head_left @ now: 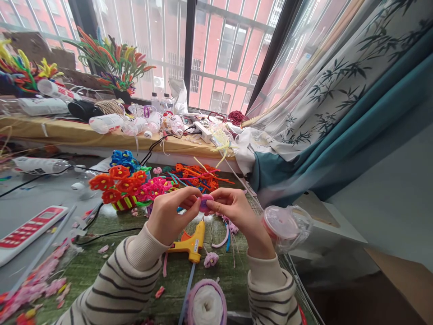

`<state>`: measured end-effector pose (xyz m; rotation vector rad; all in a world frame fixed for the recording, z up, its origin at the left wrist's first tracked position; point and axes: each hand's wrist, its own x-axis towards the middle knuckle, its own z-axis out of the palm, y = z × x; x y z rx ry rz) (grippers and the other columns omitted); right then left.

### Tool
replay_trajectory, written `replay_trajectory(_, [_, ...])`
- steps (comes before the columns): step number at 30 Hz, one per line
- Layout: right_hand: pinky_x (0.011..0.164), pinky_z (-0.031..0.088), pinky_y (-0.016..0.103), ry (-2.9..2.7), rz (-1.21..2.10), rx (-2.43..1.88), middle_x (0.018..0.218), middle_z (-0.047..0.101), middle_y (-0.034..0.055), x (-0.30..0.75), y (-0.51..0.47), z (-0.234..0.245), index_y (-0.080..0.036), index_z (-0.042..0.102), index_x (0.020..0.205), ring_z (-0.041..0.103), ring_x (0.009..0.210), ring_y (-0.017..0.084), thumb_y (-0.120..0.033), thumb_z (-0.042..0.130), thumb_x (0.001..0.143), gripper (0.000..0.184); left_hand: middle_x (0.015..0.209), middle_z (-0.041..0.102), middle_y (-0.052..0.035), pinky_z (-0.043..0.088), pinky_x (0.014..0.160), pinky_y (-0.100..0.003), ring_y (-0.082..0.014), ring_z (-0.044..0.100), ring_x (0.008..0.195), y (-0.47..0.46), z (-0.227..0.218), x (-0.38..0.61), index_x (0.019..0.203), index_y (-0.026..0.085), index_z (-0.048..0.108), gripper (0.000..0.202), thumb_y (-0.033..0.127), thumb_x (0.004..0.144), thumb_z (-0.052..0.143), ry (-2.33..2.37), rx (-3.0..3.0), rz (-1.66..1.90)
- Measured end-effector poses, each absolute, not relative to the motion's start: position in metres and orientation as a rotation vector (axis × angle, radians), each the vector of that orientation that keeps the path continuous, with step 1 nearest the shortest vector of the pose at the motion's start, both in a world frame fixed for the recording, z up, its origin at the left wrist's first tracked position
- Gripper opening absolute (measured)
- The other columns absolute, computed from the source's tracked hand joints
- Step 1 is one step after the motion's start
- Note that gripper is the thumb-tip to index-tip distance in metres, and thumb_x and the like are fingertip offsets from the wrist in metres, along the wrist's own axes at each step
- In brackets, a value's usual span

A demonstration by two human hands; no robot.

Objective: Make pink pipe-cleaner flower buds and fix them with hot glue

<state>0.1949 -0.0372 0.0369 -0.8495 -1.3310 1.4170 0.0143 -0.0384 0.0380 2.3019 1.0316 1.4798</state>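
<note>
My left hand (174, 212) and my right hand (235, 212) pinch a small pink round piece (204, 202) between fingertips, one at each side. Its centre looks purple, and fingers cover part of it; it may be pipe cleaner. Just below, a yellow hot glue gun (192, 243) lies on the green table with a glue stick (187, 289) trailing from its back. Near its handle is a lilac pipe-cleaner flower (211, 259). Closer to me stands a white roll (207, 307) ringed with lilac fuzzy trim.
Left of my hands are a striped pot (125, 204) of orange flowers (120, 180), and pink flowers (154, 188). Behind lie orange pipe-cleaner pieces (199, 176). A ribbon spool in plastic (280, 223) sits right. Black cables cross the left side; bottles (106, 123) line the sill.
</note>
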Motion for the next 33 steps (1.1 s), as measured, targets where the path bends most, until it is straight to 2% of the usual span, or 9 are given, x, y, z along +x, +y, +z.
replay_trajectory(7, [0.066,0.059,0.031,-1.343,1.41,-0.856,0.072,0.073,0.0029,0.1942,-0.0366,0.0349,-0.015,0.071,0.08,0.071,0.067,0.018,-0.039,0.085,0.065,0.032,0.066,0.072,0.0025,0.058,0.056,-0.015,-0.0103,0.069,0.055,-0.0381,0.0381,0.0138,0.085,0.019,0.066,0.005,0.017,0.08,0.065,1.041,2.297,1.474])
replay_trajectory(13, [0.065,0.06,0.029,-1.396,1.403,-0.79,0.075,0.069,-0.0012,0.1959,-0.0356,0.0332,-0.019,0.066,0.1,0.071,0.064,0.016,-0.036,0.083,0.069,0.039,0.067,0.072,0.0019,0.058,0.057,-0.016,-0.0107,0.069,0.056,-0.038,0.0377,0.013,0.084,0.019,0.066,0.006,0.015,0.08,0.063,1.048,2.31,1.46])
replay_trajectory(23, [0.064,0.06,0.029,-1.511,1.319,-0.847,0.074,0.065,-0.0014,0.1972,-0.0384,0.035,-0.02,0.064,0.09,0.07,0.066,0.017,-0.04,0.08,0.072,0.032,0.067,0.072,0.0014,0.058,0.058,-0.015,-0.0101,0.069,0.055,-0.0378,0.0356,0.0146,0.087,0.018,0.064,0.006,0.016,0.082,0.061,1.023,2.302,1.391])
replay_trajectory(33, [0.066,0.059,0.03,-1.533,1.297,-0.85,0.077,0.067,-0.0007,0.199,-0.0382,0.0323,-0.02,0.061,0.094,0.072,0.068,0.017,-0.037,0.079,0.076,0.031,0.067,0.071,0.0004,0.058,0.057,-0.016,-0.0105,0.068,0.055,-0.0361,0.0342,0.0147,0.086,0.017,0.064,0.006,0.016,0.082,0.06,1.016,2.314,1.365])
